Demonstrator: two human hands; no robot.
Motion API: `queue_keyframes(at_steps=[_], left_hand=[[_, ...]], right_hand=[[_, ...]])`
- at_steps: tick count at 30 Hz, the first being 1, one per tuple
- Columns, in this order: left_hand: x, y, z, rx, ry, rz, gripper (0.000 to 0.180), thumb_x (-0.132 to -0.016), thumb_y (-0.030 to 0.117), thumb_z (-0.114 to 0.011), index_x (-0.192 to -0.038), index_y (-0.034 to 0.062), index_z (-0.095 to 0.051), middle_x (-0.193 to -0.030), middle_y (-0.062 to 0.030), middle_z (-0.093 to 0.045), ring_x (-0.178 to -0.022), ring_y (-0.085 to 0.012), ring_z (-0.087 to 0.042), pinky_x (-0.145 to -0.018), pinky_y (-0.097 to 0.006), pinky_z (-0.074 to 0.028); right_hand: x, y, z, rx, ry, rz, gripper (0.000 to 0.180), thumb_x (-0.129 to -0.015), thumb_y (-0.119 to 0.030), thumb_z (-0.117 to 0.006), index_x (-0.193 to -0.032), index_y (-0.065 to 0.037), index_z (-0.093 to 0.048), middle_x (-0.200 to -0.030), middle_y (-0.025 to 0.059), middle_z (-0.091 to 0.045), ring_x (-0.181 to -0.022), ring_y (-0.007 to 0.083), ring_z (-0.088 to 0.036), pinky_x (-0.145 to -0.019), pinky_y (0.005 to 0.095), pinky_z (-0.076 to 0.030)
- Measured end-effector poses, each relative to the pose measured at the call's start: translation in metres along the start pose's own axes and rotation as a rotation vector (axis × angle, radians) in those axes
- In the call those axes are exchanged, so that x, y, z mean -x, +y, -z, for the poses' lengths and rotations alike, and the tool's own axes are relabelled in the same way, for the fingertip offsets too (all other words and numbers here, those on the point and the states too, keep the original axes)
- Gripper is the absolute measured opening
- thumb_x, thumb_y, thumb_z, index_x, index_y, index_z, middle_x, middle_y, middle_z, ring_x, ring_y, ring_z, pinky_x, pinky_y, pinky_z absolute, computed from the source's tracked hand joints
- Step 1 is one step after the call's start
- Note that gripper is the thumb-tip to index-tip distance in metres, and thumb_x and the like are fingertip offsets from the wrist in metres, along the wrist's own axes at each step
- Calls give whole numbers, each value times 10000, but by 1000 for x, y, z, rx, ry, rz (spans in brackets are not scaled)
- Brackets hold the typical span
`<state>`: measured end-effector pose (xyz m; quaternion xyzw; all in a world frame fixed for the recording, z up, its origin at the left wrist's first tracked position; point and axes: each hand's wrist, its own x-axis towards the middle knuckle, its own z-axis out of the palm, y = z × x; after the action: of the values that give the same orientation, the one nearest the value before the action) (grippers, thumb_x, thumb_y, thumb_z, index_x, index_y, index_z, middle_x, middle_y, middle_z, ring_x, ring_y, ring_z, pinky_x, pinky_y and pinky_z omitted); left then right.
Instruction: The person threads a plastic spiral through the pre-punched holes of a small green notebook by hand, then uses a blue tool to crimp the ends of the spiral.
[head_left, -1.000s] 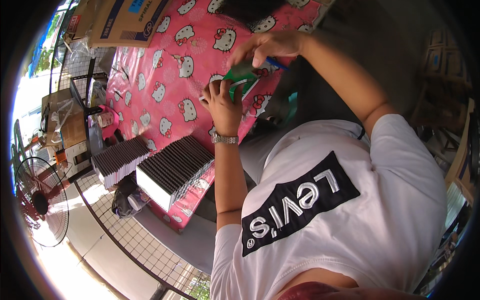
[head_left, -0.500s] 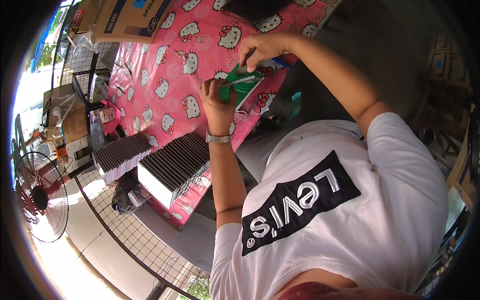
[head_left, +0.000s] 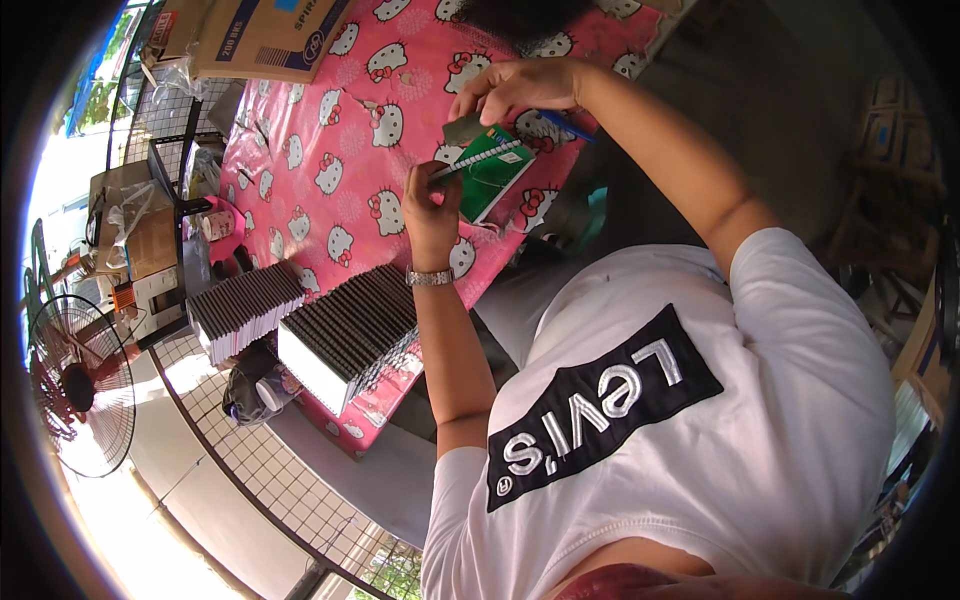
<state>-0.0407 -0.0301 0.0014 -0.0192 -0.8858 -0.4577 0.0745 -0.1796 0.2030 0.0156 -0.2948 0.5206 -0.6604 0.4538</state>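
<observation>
A green spiral notebook (head_left: 497, 182) with a white coil lies at the front edge of the pink table, open at its coil. My left hand (head_left: 432, 205), a metal watch on its wrist, is closed on the coil's left end. Across the notebook, my right hand (head_left: 520, 88) has its fingers bent over the far edge of a dark olive cover (head_left: 464, 131), gripping it. A blue pen-like object (head_left: 567, 125) is beside the notebook, below my right wrist.
Two rows of black-coiled notebooks, a larger one (head_left: 350, 325) and a smaller one (head_left: 245, 308), stand on the pink patterned tablecloth (head_left: 340, 205) near my left forearm. A cardboard box (head_left: 265, 40) is at the far left. A fan (head_left: 82, 385) stands beyond the wire mesh.
My right hand has shifted slightly left and lifted away from the coil with the dark cover. More of the green cover and the coil now shows between my hands.
</observation>
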Motion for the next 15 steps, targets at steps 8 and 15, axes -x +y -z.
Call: queue_keyframes(at_steps=[8,15], left_hand=[[-4,3,2,68,-33,2,231,-810,27,-718,-1008,5,-601,-905,-109,-654,-747,-175,-631,-668,-293,-504],[-3,-15,4,79,-36,47,241,-825,66,-725,-1022,-1,-605,-884,-95,-661,-754,-155,-642,-674,-275,-500]], right_hand=[[-17,5,-4,-143,-160,31,381,-756,-206,-707,-1077,-2,-681,-1144,54,-626,-1046,163,-561,-938,308,-412],[-11,5,-5,452,78,67,343,-757,-290,-714,-1013,-62,-723,-1035,65,-649,-978,173,-585,-883,297,-432]])
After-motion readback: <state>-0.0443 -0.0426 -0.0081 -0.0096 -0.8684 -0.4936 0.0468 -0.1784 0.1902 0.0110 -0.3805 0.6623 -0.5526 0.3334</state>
